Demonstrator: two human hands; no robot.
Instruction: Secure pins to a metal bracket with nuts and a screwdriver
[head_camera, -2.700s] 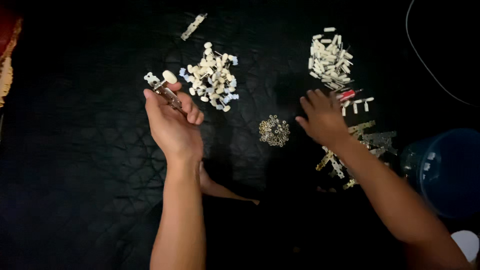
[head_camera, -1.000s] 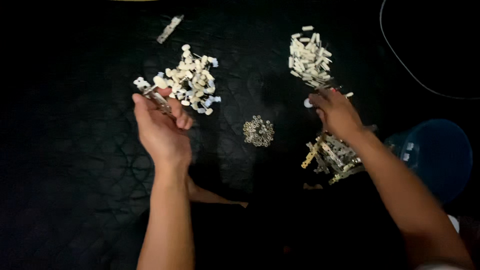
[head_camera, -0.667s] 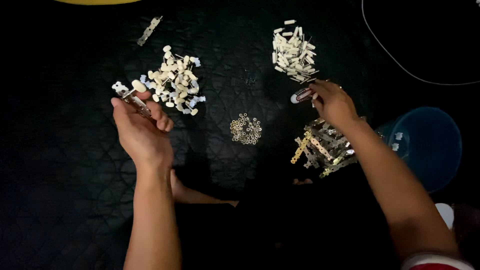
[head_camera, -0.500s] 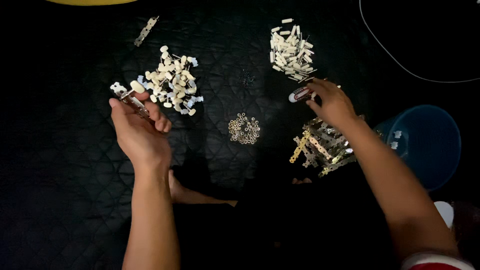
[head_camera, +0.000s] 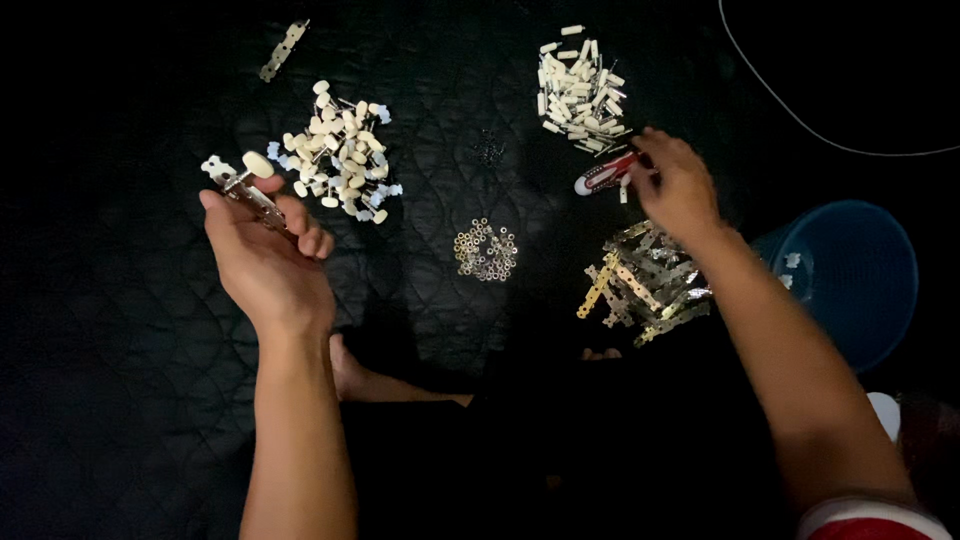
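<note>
My left hand (head_camera: 262, 255) is raised palm-up and shut on a metal strip with cream knobs (head_camera: 243, 182), just left of a heap of cream knobbed pegs (head_camera: 338, 165). My right hand (head_camera: 678, 188) grips a red-and-white screwdriver-like tool (head_camera: 603, 175) by its handle, just below a pile of cream cylinders (head_camera: 580, 90). Under my right wrist lies a stack of brass and silver metal strips (head_camera: 645, 282). A small cluster of metal washers (head_camera: 486, 250) sits between my two hands.
Everything lies on a black quilted cloth (head_camera: 120, 400). A blue plastic cup (head_camera: 850, 275) stands at the right. One loose metal strip (head_camera: 283, 48) lies at the top left, and a thin white cable (head_camera: 800, 115) curves across the top right. A bare foot (head_camera: 350, 375) shows below.
My right hand moved from the metal strips up to the red-and-white tool and took hold of it. My left hand kept holding its strip.
</note>
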